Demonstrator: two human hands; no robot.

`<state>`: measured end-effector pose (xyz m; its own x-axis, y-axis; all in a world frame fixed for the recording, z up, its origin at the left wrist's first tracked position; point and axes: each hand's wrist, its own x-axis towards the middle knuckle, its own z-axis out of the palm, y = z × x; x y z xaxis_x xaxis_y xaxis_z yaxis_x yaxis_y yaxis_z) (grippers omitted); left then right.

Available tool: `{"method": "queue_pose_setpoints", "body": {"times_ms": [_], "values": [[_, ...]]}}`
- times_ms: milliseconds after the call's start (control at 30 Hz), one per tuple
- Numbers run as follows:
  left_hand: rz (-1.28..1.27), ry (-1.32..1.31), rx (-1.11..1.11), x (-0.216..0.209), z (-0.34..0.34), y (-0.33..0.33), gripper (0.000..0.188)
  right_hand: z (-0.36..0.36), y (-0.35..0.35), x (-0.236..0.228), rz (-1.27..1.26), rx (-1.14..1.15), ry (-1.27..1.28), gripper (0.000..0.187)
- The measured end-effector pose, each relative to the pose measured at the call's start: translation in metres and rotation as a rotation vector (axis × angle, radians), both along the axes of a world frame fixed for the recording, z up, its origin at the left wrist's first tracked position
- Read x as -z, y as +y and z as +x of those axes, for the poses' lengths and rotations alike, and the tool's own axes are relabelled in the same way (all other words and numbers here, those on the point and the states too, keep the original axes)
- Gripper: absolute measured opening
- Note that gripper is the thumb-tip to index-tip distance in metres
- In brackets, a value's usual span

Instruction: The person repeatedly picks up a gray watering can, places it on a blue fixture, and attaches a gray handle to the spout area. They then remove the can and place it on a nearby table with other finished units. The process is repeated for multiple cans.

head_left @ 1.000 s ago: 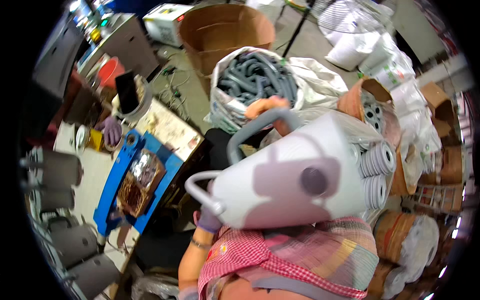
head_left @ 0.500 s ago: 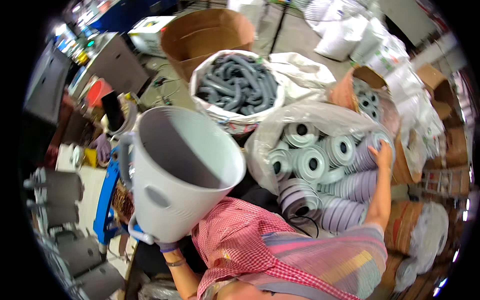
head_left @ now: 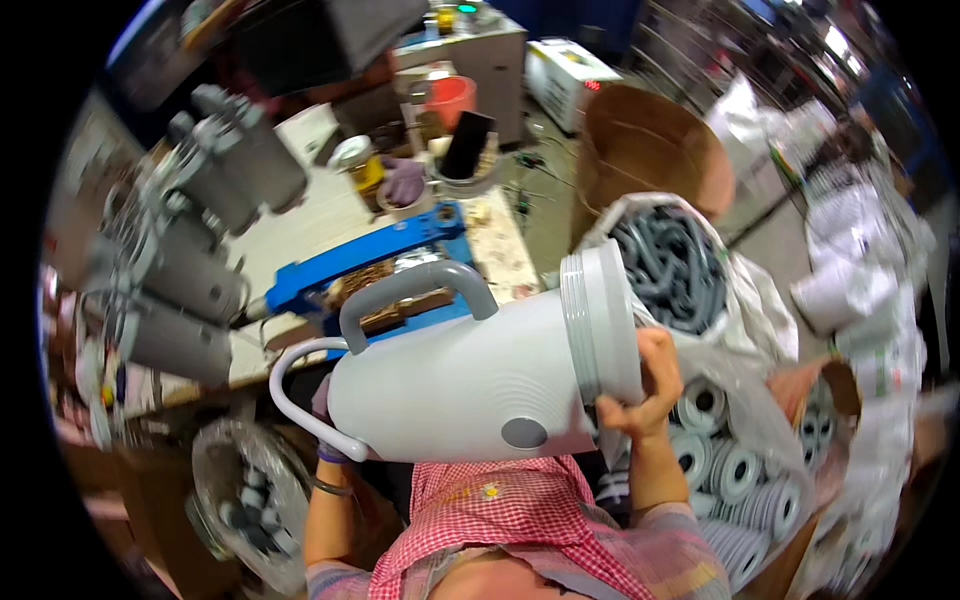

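A light grey, tapered plastic canister [head_left: 450, 390] lies sideways across my front, with a darker grey handle [head_left: 415, 285] on top and a curved pale loop [head_left: 285, 375] at its narrow end. My left hand [head_left: 322, 405], in a purple glove, supports that narrow end; its fingers are mostly hidden behind the canister. At the wide mouth sits a pale ribbed ring [head_left: 600, 325]. The fingers of my right hand [head_left: 648, 385] are closed on the ring's outer edge. How far the ring is seated on the canister I cannot tell.
Ahead, a worktable carries a blue metal fixture [head_left: 365, 260]; grey canisters [head_left: 175, 340] are stacked at left. A sack of grey curved handles [head_left: 670, 265] and a bag of ribbed rings [head_left: 735, 470] stand at right. Small parts fill a bag [head_left: 215, 470] at lower left.
My right hand has left the bag of ribbed rings and now holds one at the canister's mouth. The canister has tipped from upright to sideways, and the view has turned left.
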<state>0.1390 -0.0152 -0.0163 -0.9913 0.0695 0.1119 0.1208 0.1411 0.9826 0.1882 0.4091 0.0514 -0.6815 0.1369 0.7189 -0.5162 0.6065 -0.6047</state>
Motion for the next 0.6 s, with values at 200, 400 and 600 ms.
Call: {"method": "queue_pose_setpoints", "body": {"times_ms": [200, 400, 600], "values": [[0.761, -0.38, -0.091, -0.003, 0.038, -0.082, 0.039, -0.021, -0.065, -0.024, 0.024, -0.423, 0.168, 0.079], [0.522, -0.362, -0.194, -0.001, 0.08, -0.124, 0.038, -0.031, -0.086, -0.031, -0.067, -0.669, 0.163, 0.079], [-0.635, 0.267, -0.6, -0.075, 0.092, -0.14, 0.038, -0.072, -0.128, 0.009, -0.539, -0.549, -0.263, 0.063]]}}
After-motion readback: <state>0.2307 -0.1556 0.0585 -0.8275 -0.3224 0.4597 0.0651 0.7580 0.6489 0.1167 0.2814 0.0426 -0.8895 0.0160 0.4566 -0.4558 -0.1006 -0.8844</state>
